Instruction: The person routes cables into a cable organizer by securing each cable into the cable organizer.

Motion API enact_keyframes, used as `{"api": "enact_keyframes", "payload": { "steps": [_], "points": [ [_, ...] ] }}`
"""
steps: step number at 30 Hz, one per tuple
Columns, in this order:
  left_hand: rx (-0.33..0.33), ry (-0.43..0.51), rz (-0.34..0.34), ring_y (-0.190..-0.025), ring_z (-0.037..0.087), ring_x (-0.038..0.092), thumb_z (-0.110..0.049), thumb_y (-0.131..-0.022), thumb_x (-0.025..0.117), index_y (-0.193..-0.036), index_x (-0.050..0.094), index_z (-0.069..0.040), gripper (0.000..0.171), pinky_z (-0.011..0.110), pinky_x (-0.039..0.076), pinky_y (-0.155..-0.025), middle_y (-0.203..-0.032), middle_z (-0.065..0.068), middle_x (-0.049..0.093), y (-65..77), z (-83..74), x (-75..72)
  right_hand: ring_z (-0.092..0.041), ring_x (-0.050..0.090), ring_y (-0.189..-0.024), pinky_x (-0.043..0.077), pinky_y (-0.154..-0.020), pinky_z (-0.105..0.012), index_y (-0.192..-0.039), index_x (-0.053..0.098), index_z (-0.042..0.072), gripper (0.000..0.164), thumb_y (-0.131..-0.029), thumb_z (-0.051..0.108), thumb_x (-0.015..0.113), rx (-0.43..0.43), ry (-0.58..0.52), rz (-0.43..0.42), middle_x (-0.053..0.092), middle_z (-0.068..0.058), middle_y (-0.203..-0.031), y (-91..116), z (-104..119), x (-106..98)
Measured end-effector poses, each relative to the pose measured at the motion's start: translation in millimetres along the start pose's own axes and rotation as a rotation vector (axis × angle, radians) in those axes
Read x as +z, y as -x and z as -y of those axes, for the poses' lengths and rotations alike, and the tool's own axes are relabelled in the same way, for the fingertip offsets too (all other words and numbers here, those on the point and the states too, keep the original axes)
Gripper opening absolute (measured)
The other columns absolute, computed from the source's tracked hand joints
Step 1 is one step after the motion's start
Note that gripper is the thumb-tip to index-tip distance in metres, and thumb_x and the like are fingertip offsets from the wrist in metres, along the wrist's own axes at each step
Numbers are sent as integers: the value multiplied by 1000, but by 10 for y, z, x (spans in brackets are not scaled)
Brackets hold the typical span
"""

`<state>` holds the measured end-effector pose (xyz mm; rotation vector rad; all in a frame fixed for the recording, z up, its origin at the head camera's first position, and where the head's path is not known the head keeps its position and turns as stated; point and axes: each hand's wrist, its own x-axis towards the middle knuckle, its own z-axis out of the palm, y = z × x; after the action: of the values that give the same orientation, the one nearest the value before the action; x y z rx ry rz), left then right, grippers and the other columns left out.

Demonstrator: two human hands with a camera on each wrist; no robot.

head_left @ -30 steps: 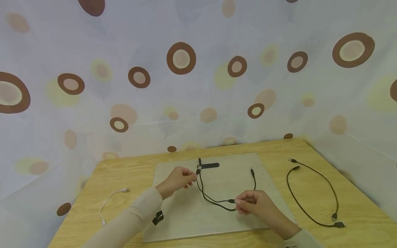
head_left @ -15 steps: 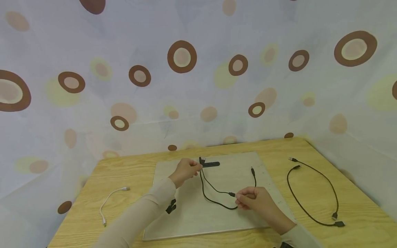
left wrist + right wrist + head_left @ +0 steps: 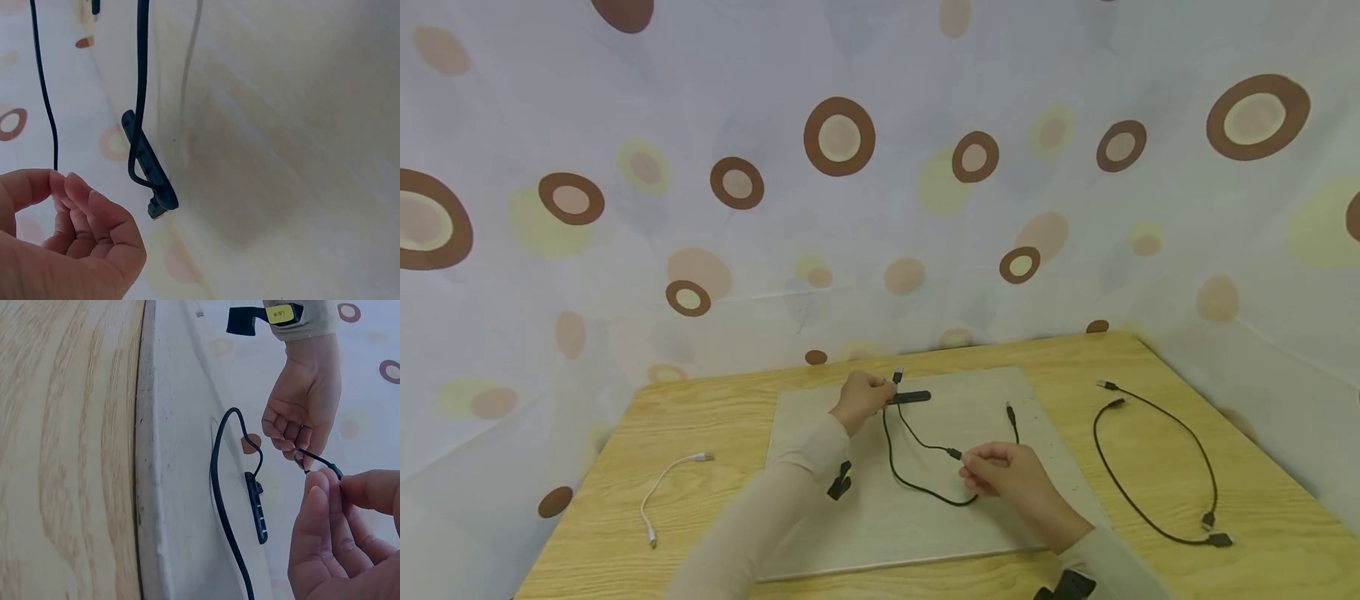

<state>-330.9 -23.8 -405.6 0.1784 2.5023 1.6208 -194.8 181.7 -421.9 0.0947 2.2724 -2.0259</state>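
A thin black USB cable [image 3: 917, 433] hangs between my hands over the pale board. My left hand [image 3: 859, 402] pinches it just below one end, where a plug with a metal tip [image 3: 898, 376] sticks up above the fingers. Thumb and fingers of my right hand [image 3: 1011, 479] pinch the connector [image 3: 954, 454] at the other end. Beside my left fingertips lies a slim black bar with slots along its side [image 3: 914, 397], resembling a USB hub. A thicker black cord [image 3: 895, 475] leaves its end and loops beneath the held cable; its plug [image 3: 1011, 412] rests on the board's right side.
The pale board [image 3: 925, 533] lies on a wood-grain table [image 3: 1262, 533]. A short white cable [image 3: 658, 487] sits to the left. At the right lie black cables [image 3: 1195, 433] in a loose loop. A spotted cloth wall [image 3: 887, 208] stands behind.
My left hand has moved away from me and slightly right, up beside the slotted bar, and its plug now points upward. My right hand has shifted a little up and left.
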Motion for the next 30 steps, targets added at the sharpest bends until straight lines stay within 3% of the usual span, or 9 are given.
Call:
{"api": "enact_keyframes", "payload": {
  "steps": [8, 11, 15, 21, 26, 30],
  "points": [
    [-70, 10, -61, -85, 22, 60, -16, -82, 57, -83, 68, 5, 24, 34, 47, -74, -117, 13, 56, -170, 128, 79, -14, 63, -67, 52, -62, -27, -98, 59, -9, 26, -82, 12, 62, 81, -39, -85, 66, -10, -79, -94, -70, 67],
    [-79, -23, -88, -85, 19, 56, -17, -81, 59, -78, 69, 4, 24, 30, 45, -67, -113, 10, 59, -215, 151, 97, -13, 63, -71, 51, -64, -24, -103, 57, -9, 29, -84, 12, 60, 135, -99, -75, 66, -8, -81, -133, -90, 88],
    [-114, -78, -153, -71, 17, 50, -17, -79, 61, -68, 68, 2, 22, 27, 39, -52, -98, 8, 63, -236, 133, 108, -11, 63, -72, 50, -65, -22, -107, 54, -11, 30, -86, 11, 56, 169, -186, -47, 66, -8, -85, -184, -121, 114],
    [-190, -112, -207, -57, 18, 41, -13, -76, 61, -49, 43, -10, 33, 28, 33, -44, -86, 5, 61, -287, 98, 155, -11, 62, -70, 49, -63, -21, -108, 53, -11, 29, -87, 8, 54, 185, -226, -43, 66, -9, -85, -218, -138, 149],
    [-199, -119, -232, -63, 21, 48, -12, -75, 63, -66, 54, -4, 15, 29, 39, -49, -80, 11, 58, -283, 78, 210, -11, 62, -70, 50, -62, -21, -108, 53, -11, 29, -87, 9, 55, 196, -244, -61, 65, -11, -87, -211, -144, 161],
    [-178, -201, -256, -71, 26, 55, -17, -77, 65, -84, 59, 3, 21, 33, 45, -55, -81, 14, 59, -290, 75, 247, -12, 63, -71, 50, -62, -22, -108, 52, -12, 31, -87, 10, 56, 184, -253, -55, 65, -11, -85, -228, -144, 167]
  ]
}}
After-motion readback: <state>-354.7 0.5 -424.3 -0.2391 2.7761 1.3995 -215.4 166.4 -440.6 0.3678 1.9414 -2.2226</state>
